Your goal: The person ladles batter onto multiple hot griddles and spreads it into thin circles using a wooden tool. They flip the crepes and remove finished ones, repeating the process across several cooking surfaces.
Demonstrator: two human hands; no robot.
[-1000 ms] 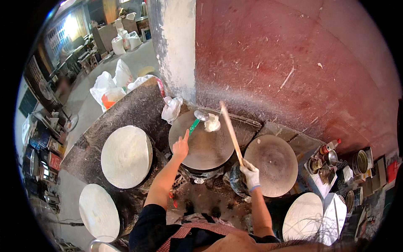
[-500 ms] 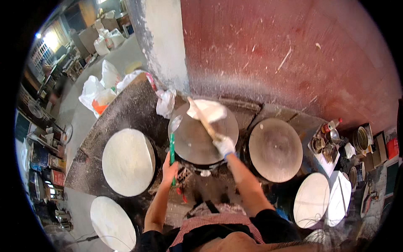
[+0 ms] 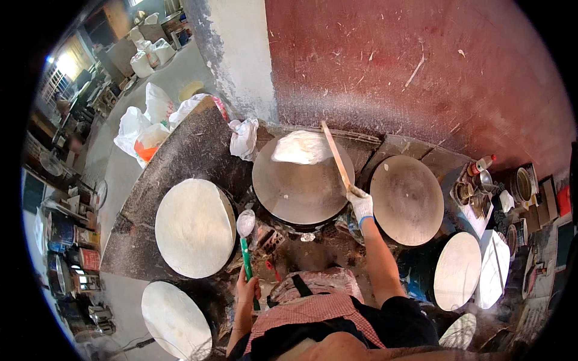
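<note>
My left hand (image 3: 247, 290) is closed around a green-handled spoon (image 3: 246, 260). Its pale, whitish head points away from me, just off the near left edge of the middle round griddle (image 3: 277, 191). My right hand (image 3: 360, 203), in a white knit glove, grips a flat wooden stick (image 3: 337, 155) at its near end. The stick slants across the right part of that griddle, its far end beyond the rim. On the far half of the griddle lies a white, wet-looking mass of batter or dough (image 3: 301, 148), left of the stick.
A bare round griddle (image 3: 407, 201) stands at right. Griddles covered in pale sheets stand at left (image 3: 195, 228), lower left (image 3: 176, 322) and right (image 3: 457, 271). White plastic bags (image 3: 141, 129) sit beyond the dark counter. Bowls and a bottle (image 3: 481, 164) crowd the far right, beside the red wall (image 3: 385, 66).
My left hand has drawn the spoon back toward me, off the griddle. My right hand has moved right with the stick, from over the white mass to beside it.
</note>
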